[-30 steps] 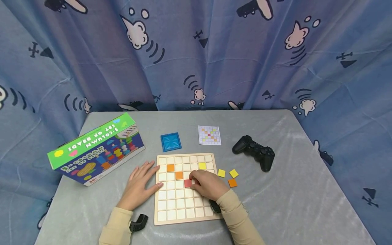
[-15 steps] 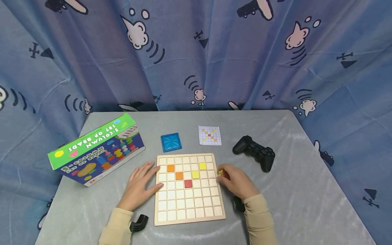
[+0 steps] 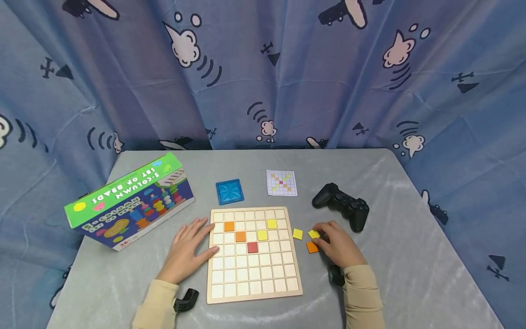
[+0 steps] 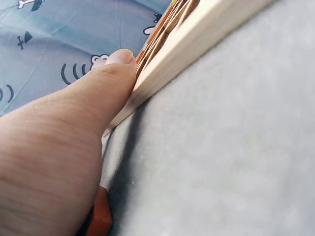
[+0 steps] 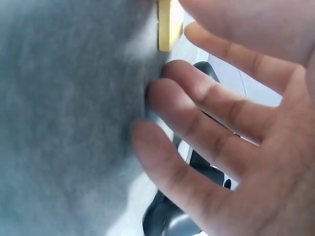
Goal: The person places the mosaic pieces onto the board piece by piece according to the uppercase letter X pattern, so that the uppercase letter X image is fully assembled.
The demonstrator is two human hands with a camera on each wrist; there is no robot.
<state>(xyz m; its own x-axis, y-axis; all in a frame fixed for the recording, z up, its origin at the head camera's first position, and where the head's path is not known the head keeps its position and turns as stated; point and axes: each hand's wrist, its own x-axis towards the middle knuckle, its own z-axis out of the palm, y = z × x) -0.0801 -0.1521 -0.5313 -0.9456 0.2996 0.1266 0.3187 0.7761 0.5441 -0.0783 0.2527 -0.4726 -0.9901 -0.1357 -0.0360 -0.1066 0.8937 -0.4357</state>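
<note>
My left hand lies with its fingers spread at the left edge of a wooden grid board. In the left wrist view, the thumb rests against the board's wooden side. Two orange tiles, two yellow tiles and a red tile sit in the board's squares. Right of the board, my right hand pinches a yellow tile by its edges, between thumb and index finger, low at the tabletop. Its other fingers are loosely bent. An orange tile and another yellow tile lie close by.
A black game controller lies beyond my right hand. A printed pattern card and a blue square tray are behind the board. At the left stands a green and blue box. A patterned curtain hangs behind the table.
My right hand has left a yellow tile in the board, right of the orange one, and moved right, past one loose yellow tile to another. The left hand has stayed put.
</note>
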